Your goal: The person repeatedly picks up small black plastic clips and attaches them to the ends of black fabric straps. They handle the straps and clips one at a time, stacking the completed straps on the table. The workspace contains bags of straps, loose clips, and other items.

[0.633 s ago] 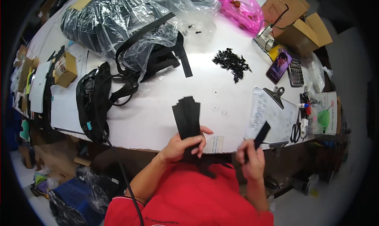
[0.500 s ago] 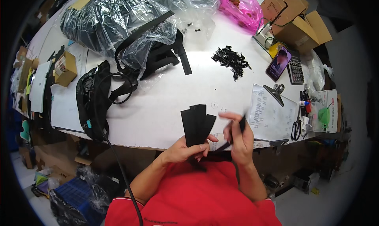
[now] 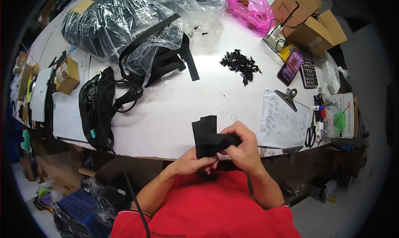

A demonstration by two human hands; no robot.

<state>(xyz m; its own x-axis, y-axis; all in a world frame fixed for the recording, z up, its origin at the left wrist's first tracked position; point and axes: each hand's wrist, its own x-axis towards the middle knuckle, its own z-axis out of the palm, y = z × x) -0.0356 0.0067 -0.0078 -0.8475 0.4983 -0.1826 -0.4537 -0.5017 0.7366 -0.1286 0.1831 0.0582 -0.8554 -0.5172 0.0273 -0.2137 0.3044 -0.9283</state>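
Note:
My left hand [image 3: 190,162] is closed around the lower part of several flat black webbing strips [image 3: 203,131], which stand up in a fan above the table's near edge. My right hand [image 3: 245,149] pinches the end of one black strip [image 3: 222,142] and holds it sideways across the others. That strip is a little blurred. The lower ends of the strips are hidden by my hands. Beyond them on the white table [image 3: 166,117] lies a heap of small black plastic pieces [image 3: 241,67], too small to name exactly.
At the left lies a black strapped bag [image 3: 97,105], with a plastic-wrapped bundle [image 3: 112,26] behind it. A clipboard [image 3: 272,121], phone [image 3: 291,66], calculator [image 3: 309,73] and scissors [image 3: 310,135] lie at right. A pink bag [image 3: 253,13] and cardboard box [image 3: 318,36] stand farther back.
My right hand has moved left toward the strips, its raised fingers now closed on one. The strip it holds has swung across the fan. My left hand has barely moved.

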